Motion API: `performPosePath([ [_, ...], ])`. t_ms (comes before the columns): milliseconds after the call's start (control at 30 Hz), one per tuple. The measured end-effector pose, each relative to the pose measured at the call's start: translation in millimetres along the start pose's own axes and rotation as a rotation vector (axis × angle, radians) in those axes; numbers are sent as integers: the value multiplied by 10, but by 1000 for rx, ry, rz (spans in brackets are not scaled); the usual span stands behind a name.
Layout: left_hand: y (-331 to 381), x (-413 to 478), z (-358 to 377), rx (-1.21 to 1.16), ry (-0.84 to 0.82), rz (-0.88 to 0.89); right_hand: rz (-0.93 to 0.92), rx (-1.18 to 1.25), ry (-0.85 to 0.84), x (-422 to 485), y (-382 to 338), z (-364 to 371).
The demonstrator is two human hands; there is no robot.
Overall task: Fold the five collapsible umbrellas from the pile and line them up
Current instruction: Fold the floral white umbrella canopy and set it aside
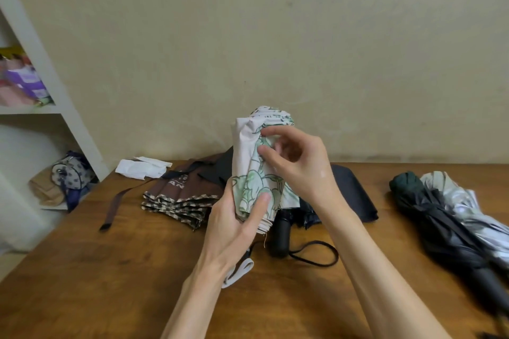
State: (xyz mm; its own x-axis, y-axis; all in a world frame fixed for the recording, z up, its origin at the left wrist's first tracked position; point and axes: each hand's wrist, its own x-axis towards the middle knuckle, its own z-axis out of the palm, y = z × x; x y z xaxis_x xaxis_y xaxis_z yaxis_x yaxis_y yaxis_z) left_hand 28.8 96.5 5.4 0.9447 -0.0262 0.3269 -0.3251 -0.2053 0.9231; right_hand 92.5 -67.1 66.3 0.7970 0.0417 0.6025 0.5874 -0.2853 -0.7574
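Observation:
A white umbrella with a green leaf print (pixel 249 146) stands upright above the table's middle. My left hand (pixel 234 224) grips its lower end, thumb across the cloth. My right hand (pixel 296 162) pinches the canopy folds near the top. Its white wrist strap (pixel 239 274) hangs below my left wrist. Behind it lie a brown umbrella with a checked edge (pixel 183 192) and a dark navy umbrella (pixel 355 192) with a black handle (pixel 279 239). At the right lie a dark green umbrella (pixel 429 215) and a silver one (pixel 465 206), both bundled.
The wooden table (pixel 110 270) meets a beige wall at the back. A white cloth sleeve (pixel 141 168) lies at the far left of the table. A brown strap (pixel 115 206) trails from the brown umbrella. White shelves (pixel 49 107) with bags stand on the left.

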Motion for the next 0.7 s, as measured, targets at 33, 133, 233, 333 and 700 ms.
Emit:
performPosePath([
  [33, -13, -4, 7, -14, 4, -19, -22, -54, 34, -13, -5, 5],
  [133, -54, -5, 8, -72, 10, -78, -62, -178, 162, -54, -30, 9],
  [233, -69, 3, 23, -134, 34, -102, 133, -69, 192, -44, -8, -9],
  [333, -86, 15, 4, -73, 5, -37, 438, 253, 94, -23, 29, -63],
  [700, -124, 31, -55, 236, -89, 192, 504, 442, 348, -32, -57, -43],
])
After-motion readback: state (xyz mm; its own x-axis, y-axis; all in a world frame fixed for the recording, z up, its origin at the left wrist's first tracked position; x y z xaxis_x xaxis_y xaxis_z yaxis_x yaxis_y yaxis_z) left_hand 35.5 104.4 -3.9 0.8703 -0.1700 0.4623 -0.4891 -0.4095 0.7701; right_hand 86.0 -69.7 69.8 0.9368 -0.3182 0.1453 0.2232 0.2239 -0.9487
